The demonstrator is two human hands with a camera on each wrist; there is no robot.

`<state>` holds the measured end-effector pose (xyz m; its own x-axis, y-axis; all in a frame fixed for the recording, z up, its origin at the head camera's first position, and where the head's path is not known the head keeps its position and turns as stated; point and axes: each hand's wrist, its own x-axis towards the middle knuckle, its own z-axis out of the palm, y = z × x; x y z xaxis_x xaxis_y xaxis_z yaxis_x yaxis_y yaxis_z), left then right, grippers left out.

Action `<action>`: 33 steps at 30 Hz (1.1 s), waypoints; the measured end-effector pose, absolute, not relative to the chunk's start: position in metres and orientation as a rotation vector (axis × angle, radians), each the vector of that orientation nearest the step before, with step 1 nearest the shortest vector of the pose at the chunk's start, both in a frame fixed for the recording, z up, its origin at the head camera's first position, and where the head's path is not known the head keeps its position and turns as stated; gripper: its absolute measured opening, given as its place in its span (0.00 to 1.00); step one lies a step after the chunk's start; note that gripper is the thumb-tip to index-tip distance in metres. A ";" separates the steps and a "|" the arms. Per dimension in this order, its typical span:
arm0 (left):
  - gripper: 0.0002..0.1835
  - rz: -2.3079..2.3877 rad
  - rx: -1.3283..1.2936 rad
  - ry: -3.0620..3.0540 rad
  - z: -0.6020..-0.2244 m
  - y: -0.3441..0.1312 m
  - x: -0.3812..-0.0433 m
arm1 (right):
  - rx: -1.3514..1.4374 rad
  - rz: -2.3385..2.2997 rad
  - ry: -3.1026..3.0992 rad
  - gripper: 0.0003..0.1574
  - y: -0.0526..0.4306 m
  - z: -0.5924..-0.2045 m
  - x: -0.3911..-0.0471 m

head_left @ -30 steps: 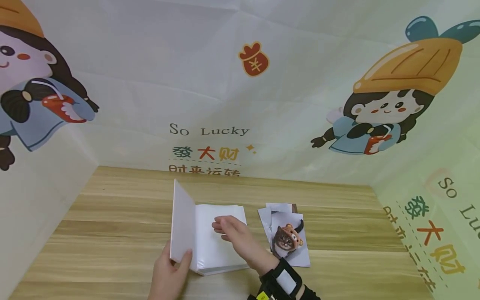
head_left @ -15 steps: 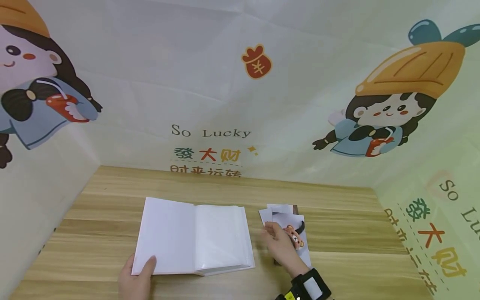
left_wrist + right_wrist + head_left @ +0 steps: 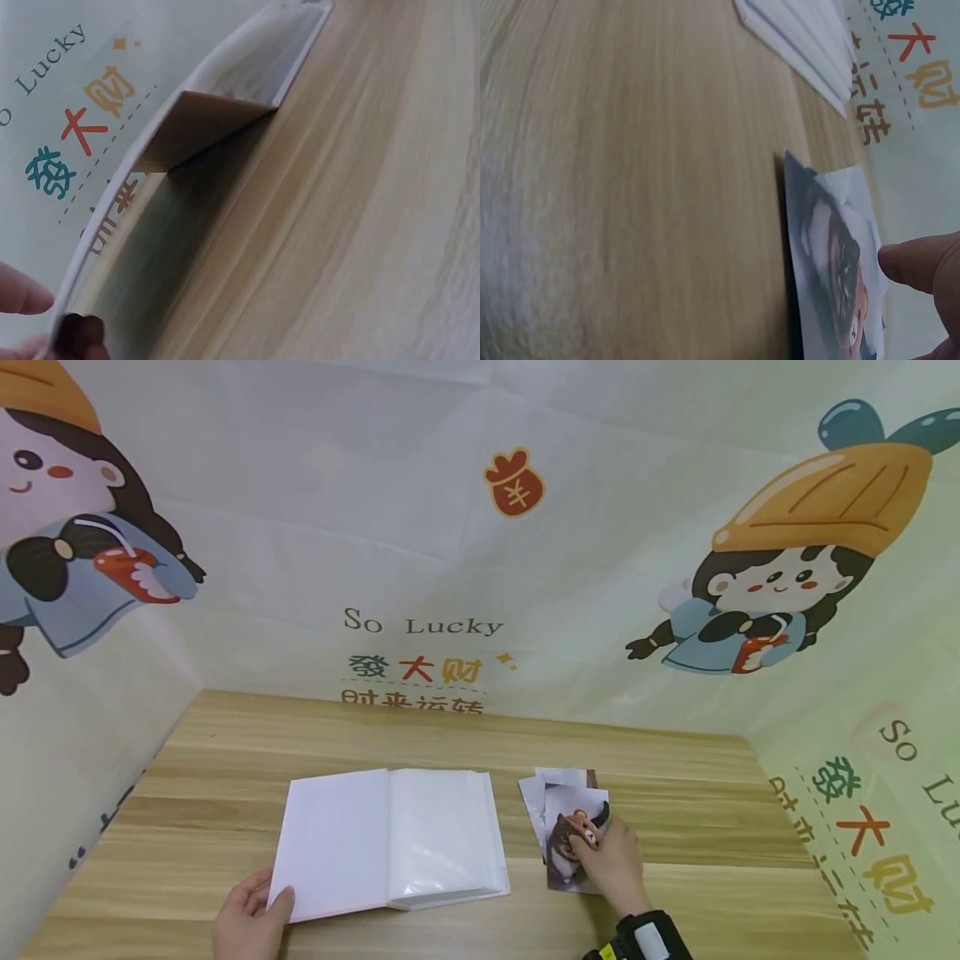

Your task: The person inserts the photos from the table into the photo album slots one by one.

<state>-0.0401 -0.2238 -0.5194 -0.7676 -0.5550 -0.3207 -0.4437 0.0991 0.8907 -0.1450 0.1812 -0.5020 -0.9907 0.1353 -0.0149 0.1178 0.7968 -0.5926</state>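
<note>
A photo album (image 3: pixel 333 843) lies open on the wooden table, with a plain white inside cover at left and clear plastic pockets at right. My left hand (image 3: pixel 251 914) pinches the cover's lower left corner, thumb on top; in the left wrist view the cover (image 3: pixel 105 202) is raised off the table. To the right of the album is a small pile of photos (image 3: pixel 531 793). My right hand (image 3: pixel 617 864) pinches the top one, a cat photo (image 3: pixel 566 868), by its right side, with the thumb over the picture. Its near edge is slightly lifted in the right wrist view.
The wooden table (image 3: pixel 420 739) ends at a pale printed backdrop (image 3: pixel 300 527) at the back and both sides. Bare tabletop shows right of the photos and left of the album.
My left hand has swung the album cover down to the left. My right hand has gone from over the plastic pockets to the photo pile and taken hold of the cat photo.
</note>
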 end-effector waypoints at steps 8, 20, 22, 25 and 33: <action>0.33 -1.507 0.929 -2.566 -0.525 -0.219 -0.040 | -0.289 0.847 -3.024 0.52 0.183 -0.504 -0.144; 0.34 -1.131 0.828 -2.800 -0.525 -0.210 -0.041 | -0.314 0.784 -3.061 0.53 0.181 -0.506 -0.145; 0.34 -1.093 0.812 -2.812 -0.524 -0.208 -0.042 | -0.320 0.805 -3.056 0.52 0.181 -0.506 -0.145; 0.34 -1.067 0.779 -2.811 -0.520 -0.201 -0.044 | -0.362 0.848 -3.060 0.52 0.182 -0.506 -0.147; 0.36 -1.160 0.483 -2.763 -0.504 -0.160 -0.070 | -0.401 0.908 -3.013 0.46 0.186 -0.507 -0.150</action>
<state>-0.0705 -0.1596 -0.5038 -0.9438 -0.3295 -0.0252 -0.2488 0.6581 0.7106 -0.1501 0.1858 -0.5068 -0.9676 0.2313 -0.1012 0.2487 0.8042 -0.5399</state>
